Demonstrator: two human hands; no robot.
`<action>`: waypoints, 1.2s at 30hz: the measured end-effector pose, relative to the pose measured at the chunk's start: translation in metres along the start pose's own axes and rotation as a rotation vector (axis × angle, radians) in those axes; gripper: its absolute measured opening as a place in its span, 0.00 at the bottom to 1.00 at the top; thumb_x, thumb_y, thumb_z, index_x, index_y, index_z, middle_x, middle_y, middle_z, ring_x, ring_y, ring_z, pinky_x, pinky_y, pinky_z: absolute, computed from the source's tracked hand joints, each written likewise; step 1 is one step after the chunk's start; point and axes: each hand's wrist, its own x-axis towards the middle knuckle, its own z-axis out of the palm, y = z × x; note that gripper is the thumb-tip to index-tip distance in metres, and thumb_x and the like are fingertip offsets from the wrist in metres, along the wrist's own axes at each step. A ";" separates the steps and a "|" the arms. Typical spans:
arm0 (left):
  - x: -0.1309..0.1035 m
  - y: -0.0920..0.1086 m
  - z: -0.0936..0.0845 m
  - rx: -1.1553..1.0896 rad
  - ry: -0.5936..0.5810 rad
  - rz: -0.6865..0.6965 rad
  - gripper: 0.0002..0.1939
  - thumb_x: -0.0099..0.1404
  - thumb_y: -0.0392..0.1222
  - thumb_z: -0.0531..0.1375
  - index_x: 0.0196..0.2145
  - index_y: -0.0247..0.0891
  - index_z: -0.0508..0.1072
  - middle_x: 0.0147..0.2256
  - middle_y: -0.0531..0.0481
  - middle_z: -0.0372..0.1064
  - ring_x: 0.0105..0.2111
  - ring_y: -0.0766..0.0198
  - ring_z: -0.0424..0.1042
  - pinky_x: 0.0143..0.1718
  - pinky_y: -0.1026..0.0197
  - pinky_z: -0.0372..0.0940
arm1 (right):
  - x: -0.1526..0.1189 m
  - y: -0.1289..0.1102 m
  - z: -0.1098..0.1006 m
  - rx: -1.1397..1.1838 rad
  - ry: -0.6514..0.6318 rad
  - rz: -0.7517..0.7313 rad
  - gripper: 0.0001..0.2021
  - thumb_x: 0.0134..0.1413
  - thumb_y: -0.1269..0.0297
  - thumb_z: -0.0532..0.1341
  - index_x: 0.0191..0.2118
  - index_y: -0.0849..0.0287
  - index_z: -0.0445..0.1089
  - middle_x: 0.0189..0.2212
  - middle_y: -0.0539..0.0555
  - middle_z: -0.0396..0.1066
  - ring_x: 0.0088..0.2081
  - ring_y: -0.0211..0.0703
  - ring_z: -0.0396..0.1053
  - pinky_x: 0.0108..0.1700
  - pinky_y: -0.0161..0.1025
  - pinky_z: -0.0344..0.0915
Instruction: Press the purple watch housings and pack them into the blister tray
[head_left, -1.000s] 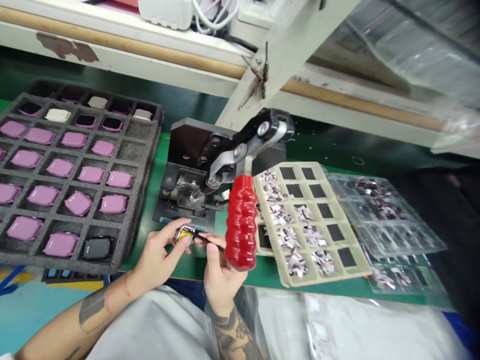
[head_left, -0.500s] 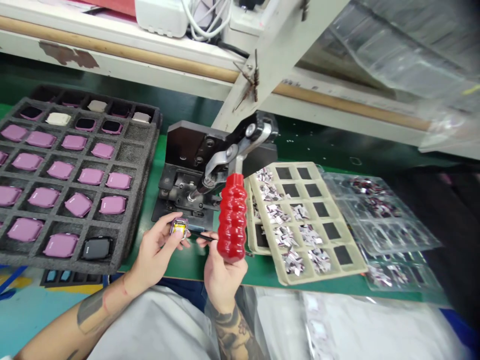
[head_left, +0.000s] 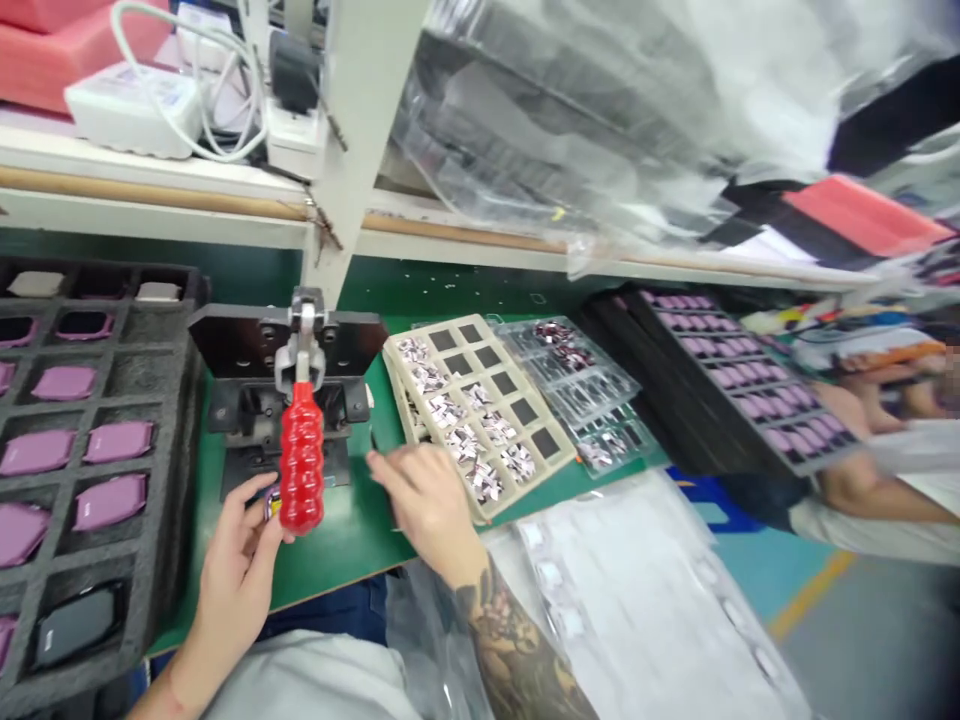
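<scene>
My left hand (head_left: pixel 238 560) pinches a small purple watch case (head_left: pixel 273 500) with a yellow patch, partly hidden behind the red handle (head_left: pixel 301 465) of a toggle clamp. That handle belongs to a black metal press fixture (head_left: pixel 247 410) standing just beyond the hand. To the right, my right hand (head_left: pixel 431 505) is over the green table, blurred, with fingers curled together. A thin black tool (head_left: pixel 373 437) shows at its fingertips, mostly covered by the hand; its exact kind is unclear. The beige compartment tray (head_left: pixel 450 340) lies right beside this hand.
On the left a grey foam tray (head_left: pixel 169 450) holds purple watch cases. Clear plastic trays (head_left: pixel 592 385) with small parts lie past the beige tray. Farther right are stacked foam trays (head_left: pixel 637 370) and another person's arm (head_left: pixel 874 490). A shelf beam (head_left: pixel 480 250) crosses above.
The view has swung right. My right hand has moved away from the watch case toward the beige tray, taking the black tool's tip off the case. My left hand keeps the case.
</scene>
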 end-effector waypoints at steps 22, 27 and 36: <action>0.003 0.007 -0.004 0.290 -0.106 0.185 0.17 0.79 0.54 0.64 0.57 0.42 0.78 0.47 0.44 0.84 0.42 0.53 0.84 0.49 0.54 0.78 | 0.103 0.120 -0.018 -0.131 -0.249 0.428 0.06 0.60 0.76 0.65 0.36 0.58 0.76 0.36 0.52 0.75 0.37 0.43 0.72 0.44 0.39 0.65; 0.005 0.011 -0.004 0.350 -0.085 0.266 0.14 0.75 0.53 0.68 0.51 0.42 0.84 0.45 0.45 0.85 0.40 0.53 0.82 0.41 0.58 0.76 | 0.085 0.108 -0.037 -0.070 -0.014 0.490 0.10 0.62 0.75 0.61 0.45 0.58 0.77 0.32 0.49 0.76 0.33 0.42 0.72 0.42 0.40 0.68; 0.008 0.033 0.001 0.372 -0.146 0.275 0.11 0.80 0.46 0.63 0.52 0.44 0.86 0.46 0.44 0.83 0.42 0.56 0.80 0.42 0.60 0.73 | 0.017 -0.015 -0.003 0.493 0.217 0.306 0.05 0.68 0.66 0.72 0.45 0.49 0.85 0.36 0.51 0.83 0.36 0.45 0.80 0.43 0.45 0.77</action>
